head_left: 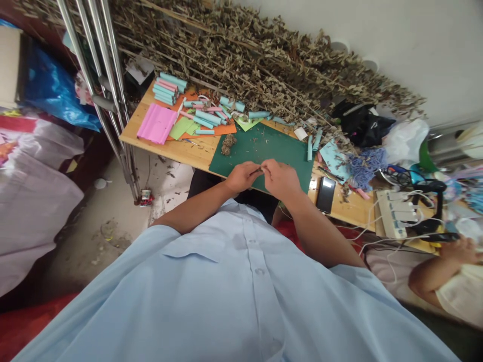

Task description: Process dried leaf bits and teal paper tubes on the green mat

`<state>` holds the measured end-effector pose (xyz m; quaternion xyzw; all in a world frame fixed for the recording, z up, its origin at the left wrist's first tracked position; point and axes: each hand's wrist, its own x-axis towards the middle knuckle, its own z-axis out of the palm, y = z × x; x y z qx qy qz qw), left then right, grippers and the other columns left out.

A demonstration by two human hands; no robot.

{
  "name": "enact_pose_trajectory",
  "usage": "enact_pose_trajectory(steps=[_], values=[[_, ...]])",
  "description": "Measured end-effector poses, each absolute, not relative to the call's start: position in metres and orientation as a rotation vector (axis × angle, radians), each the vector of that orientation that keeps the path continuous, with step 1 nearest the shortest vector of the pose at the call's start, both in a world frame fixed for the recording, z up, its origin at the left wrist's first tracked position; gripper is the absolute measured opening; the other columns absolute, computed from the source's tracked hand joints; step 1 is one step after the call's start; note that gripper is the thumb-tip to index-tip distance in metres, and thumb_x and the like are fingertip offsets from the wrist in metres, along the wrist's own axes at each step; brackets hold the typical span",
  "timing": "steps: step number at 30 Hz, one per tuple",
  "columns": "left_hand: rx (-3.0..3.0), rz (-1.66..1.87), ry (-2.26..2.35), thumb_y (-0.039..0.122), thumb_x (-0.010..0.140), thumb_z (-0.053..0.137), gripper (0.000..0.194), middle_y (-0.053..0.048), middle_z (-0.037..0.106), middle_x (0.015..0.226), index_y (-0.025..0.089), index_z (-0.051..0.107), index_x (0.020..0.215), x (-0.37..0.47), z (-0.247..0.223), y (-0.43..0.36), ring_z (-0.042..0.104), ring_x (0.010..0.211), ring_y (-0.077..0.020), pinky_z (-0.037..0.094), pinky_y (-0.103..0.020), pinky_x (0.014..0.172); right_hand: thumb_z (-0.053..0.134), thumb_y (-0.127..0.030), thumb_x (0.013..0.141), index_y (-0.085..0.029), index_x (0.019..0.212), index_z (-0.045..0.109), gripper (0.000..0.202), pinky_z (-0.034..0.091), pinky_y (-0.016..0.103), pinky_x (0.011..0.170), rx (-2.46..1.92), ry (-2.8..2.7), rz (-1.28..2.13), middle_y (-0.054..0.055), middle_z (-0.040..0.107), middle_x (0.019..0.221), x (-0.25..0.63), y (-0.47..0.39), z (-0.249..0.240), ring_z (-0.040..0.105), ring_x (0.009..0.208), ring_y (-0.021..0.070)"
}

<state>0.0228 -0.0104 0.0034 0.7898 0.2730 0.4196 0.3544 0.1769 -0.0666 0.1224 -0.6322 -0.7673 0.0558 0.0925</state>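
Over the front edge of a green cutting mat (281,146), my left hand (241,176) and my right hand (279,178) meet, with fingertips pinched together. Between them is a small dark bit, too small to name. A brown clump of dried plant matter (228,144) lies on the mat, beyond my left hand. Rolled blue and pink paper tubes (207,118) lie behind it on orange and green sheets. Two blue tubes (310,148) stand out at the mat's right edge.
Dried leafy stalks (241,50) are heaped along the table's back. Pink paper (157,123) lies on the left; a phone (326,194), blue string (366,165) and a power strip (392,213) on the right. Metal crutches (109,75) lean at left. Another person's arm (433,276) shows at far right.
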Motion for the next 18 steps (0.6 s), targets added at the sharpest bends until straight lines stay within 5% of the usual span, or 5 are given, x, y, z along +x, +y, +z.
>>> enact_pose_trajectory(steps=[6, 12, 18], values=[[2.051, 1.073, 0.722, 0.038, 0.109, 0.050, 0.034, -0.009, 0.072, 0.091, 0.015, 0.073, 0.099, 0.021, 0.009, -0.012, 0.066, 0.089, -0.0185, 0.053, -0.030, 0.084, 0.060, -0.033, 0.095, -0.023, 0.117, 0.070, 0.026, 0.060, 0.042, 0.088, -1.728, -1.799, 0.477, 0.008, 0.079, 0.106, 0.193, -0.070, 0.097, 0.075, 0.092, 0.0244], [2.064, 1.035, 0.714, 0.034, 0.108, 0.050, 0.031, -0.012, 0.075, 0.107, 0.017, 0.072, 0.121, 0.020, 0.004, -0.011, 0.070, 0.100, -0.0206, 0.055, -0.034, 0.092, 0.068, -0.032, 0.087, -0.024, 0.108, 0.074, 0.024, 0.061, 0.042, 0.089, -1.681, -1.635, 0.660, 0.005, 0.078, 0.099, 0.191, -0.071, 0.082, 0.073, 0.087, 0.0216], [2.065, 1.019, 0.731, 0.035, 0.107, 0.051, 0.033, -0.012, 0.076, 0.109, 0.017, 0.072, 0.124, 0.021, 0.003, -0.011, 0.070, 0.102, -0.0212, 0.056, -0.035, 0.094, 0.069, -0.033, 0.085, -0.022, 0.112, 0.072, 0.029, 0.060, 0.040, 0.087, -1.666, -1.505, 0.714, 0.003, 0.077, 0.094, 0.189, -0.065, 0.073, 0.071, 0.084, 0.0203]])
